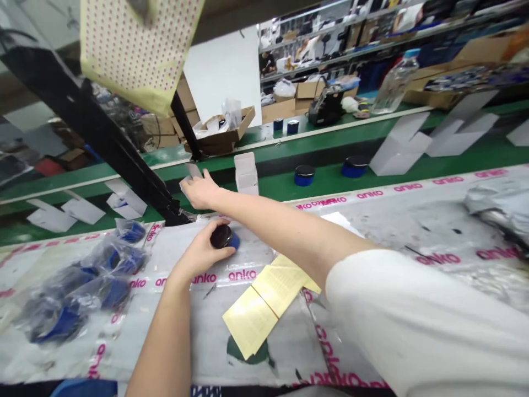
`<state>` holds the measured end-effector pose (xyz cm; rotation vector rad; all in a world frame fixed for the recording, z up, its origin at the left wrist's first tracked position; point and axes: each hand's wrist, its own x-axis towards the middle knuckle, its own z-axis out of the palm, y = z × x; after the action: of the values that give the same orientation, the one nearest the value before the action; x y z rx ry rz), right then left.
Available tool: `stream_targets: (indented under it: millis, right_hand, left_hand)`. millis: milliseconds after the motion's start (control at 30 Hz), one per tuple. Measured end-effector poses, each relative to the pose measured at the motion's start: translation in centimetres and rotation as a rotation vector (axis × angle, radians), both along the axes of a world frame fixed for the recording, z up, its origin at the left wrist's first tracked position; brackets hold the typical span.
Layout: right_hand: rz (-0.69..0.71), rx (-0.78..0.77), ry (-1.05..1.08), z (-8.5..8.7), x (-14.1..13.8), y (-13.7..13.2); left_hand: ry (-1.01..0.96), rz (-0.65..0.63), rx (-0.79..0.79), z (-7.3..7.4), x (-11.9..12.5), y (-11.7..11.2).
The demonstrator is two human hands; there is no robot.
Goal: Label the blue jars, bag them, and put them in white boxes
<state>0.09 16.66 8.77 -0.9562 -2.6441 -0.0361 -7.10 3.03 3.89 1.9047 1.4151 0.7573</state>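
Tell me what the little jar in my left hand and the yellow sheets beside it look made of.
The jar in the left hand: glossy dark lid over a blue body, likely plastic, possibly glass; the sheen alone leaves it open. The yellow sheets: matte paper, shown by fold creases and fine print.

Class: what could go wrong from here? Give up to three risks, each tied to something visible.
The right hand reaches past the left hand, which grips a small round blue jar with a black lid; a bump could knock the jar loose.
That reaching arm hangs over loose pale yellow paper leaflets; pulling back might sweep them aside.
The upright white cardboard box beside the right hand could be tipped.
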Motion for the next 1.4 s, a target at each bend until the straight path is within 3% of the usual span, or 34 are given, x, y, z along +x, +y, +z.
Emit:
stream_targets:
  millis: [100,233,367,500,600,700,900,1000,1100,1200,1400]
  right_hand:
    - [-0.010,-0.070,0.029,2.6,3.7,0.1]
    - [-0.098,-0.180,0.068,3.3,13.6,-2.3]
    - [-0.185,-0.356,0.025,0.4,23.3,-6.8]
    - [-0.320,-0.346,0.154,-4.0,28.0,-10.7]
    - [-0.348,-0.358,0.256,-6.3,28.7,-11.7]
    - [-0.334,-0.404,0.288,-7.2,28.7,-11.5]
    - [-0.271,-0.375,0.389,-5.8,29.7,-11.9]
    - [-0.095,-0.214,0.523,-4.5,29.4,-12.7]
    - [0.076,-0.084,0.533,-3.8,28.0,-13.7]
    - [0.141,0.020,0.469,-3.7,26.4,-14.6]
    - [0.176,0.116,0.415,-4.3,25.4,-14.7]
  left_hand:
    - [0.025,0.047,0.076,-0.6,1.3,0.2]
    - [0.017,0.060,0.147,-1.7,3.2,0.3]
    - [-0.007,0.088,0.168,-2.0,3.9,0.3]
    - [0.035,0.202,0.357,-1.0,4.6,-0.6]
    - [-0.002,0.189,0.544,0.1,5.9,-1.7]
    - [-0.048,0.084,0.620,0.3,7.1,-2.6]
    - [-0.096,-0.003,0.609,-0.2,7.7,-3.2]
    - [-0.275,0.010,0.454,-0.2,8.5,-3.3]
    - [-0.500,-0.011,0.127,0.0,10.2,-3.5]
    - [-0.623,-0.048,-0.164,-0.3,11.7,-3.7]
    - [-0.722,0.054,-0.335,-1.6,12.5,-3.3]
